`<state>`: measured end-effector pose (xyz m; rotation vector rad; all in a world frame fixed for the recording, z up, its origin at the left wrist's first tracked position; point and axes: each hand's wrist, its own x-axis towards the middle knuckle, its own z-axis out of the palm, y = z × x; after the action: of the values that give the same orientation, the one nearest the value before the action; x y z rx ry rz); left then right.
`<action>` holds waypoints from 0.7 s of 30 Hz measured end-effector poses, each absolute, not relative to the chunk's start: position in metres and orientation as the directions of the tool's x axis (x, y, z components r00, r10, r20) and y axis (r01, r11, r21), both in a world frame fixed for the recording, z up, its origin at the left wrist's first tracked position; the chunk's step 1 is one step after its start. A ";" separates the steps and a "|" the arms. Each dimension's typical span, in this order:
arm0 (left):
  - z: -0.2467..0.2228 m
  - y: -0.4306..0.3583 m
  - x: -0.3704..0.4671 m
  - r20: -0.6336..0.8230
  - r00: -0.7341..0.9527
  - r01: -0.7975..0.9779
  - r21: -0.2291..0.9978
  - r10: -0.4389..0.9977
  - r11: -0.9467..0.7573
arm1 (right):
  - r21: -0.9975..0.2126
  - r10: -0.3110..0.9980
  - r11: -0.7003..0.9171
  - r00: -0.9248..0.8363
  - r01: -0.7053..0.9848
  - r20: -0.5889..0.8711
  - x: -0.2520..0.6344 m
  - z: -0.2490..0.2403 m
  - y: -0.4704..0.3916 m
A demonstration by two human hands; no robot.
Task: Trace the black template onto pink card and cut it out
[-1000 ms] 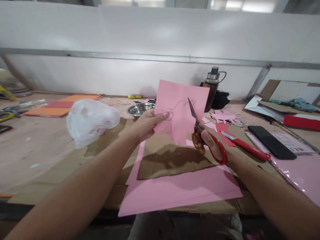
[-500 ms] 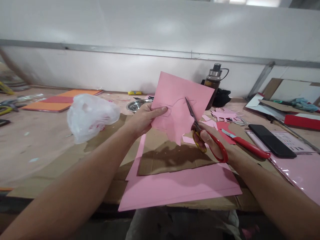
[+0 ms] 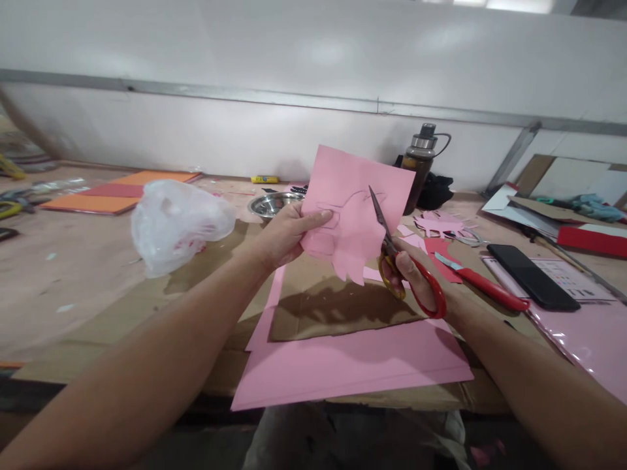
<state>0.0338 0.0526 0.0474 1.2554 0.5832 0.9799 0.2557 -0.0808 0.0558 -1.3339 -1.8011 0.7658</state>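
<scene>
My left hand pinches the left side of a pink sheet, thumb on its front. Pencil lines run across the sheet, and its lower edge is cut to a jagged outline. My right hand is wrapped round the red and yellow handles of the scissors. The dark blades point up and to the left, over the right part of the sheet. Below lie brown cardboard and larger pink sheets.
A white plastic bag and orange sheets lie left. Behind are a metal bowl, a glue stick and a bottle. A red-handled knife, a phone and pink cutouts lie right.
The pink sheet has turned and tilted a little in my left hand, its cut points now spread at the bottom. The scissors' tip has shifted slightly right.
</scene>
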 end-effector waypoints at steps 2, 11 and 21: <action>0.045 0.053 0.034 0.143 0.505 -0.290 0.957 0.851 0.011 | -0.832 0.958 0.277 -0.202 0.480 0.202 0.257 0.052 -0.080; 0.046 0.048 0.038 0.172 0.566 -0.315 0.949 0.806 0.019 | -0.863 0.968 0.238 -0.185 0.446 0.171 0.240 0.074 -0.084; 0.047 0.044 0.040 0.152 0.567 -0.328 0.943 0.810 0.053 | -0.814 0.958 0.286 -0.181 0.505 0.224 0.245 0.072 -0.087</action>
<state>0.0404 0.0437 0.0473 1.2333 0.4875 0.9190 0.2446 -0.0867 0.0723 -1.3219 -1.8089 0.7665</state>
